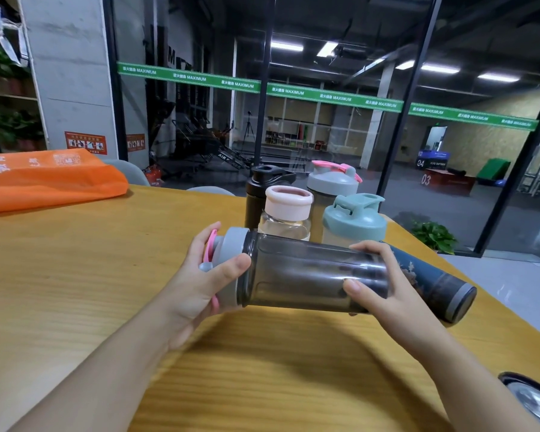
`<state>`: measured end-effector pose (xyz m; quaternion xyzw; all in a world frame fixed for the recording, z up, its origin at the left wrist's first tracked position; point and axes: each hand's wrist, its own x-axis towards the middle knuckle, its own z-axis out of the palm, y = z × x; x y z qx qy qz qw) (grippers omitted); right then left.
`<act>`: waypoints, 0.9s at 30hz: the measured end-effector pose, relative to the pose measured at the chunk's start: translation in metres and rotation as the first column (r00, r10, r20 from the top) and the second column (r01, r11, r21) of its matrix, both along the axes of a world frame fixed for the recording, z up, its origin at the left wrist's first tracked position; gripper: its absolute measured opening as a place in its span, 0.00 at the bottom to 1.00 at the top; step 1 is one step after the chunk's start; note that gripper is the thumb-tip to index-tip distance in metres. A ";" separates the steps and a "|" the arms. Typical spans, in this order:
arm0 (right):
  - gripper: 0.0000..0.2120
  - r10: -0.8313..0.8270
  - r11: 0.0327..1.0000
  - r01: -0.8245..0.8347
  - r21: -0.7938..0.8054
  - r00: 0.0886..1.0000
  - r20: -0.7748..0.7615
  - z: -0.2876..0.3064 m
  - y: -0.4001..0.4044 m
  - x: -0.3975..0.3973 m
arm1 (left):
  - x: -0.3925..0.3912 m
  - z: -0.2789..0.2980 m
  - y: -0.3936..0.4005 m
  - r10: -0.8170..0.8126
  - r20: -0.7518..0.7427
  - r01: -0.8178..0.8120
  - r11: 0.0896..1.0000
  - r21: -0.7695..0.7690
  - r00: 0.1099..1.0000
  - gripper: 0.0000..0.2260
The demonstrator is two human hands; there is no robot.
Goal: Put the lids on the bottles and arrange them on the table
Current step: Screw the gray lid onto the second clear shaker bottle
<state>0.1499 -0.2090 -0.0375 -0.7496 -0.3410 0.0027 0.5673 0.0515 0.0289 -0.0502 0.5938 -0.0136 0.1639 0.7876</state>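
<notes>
I hold a smoky transparent bottle sideways above the wooden table. My left hand grips its grey lid with pink flap at the left end. My right hand grips the bottle's base end. Behind stand several lidded bottles: a black one, a clear one with a pale pink lid, one with a grey and pink lid, and one with a teal lid. A dark blue flask lies on its side behind my right hand.
An orange bag lies at the table's far left. A round dark lid with a metal inside sits at the bottom right corner. The table's right edge runs diagonally beside the flask. Glass walls stand behind the table.
</notes>
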 end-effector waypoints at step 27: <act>0.29 0.059 0.985 -0.149 -0.089 0.769 -0.637 0.005 -0.003 0.010 | -0.004 -0.005 -0.005 0.047 0.152 -0.088 0.958 0.273 0.987 0.47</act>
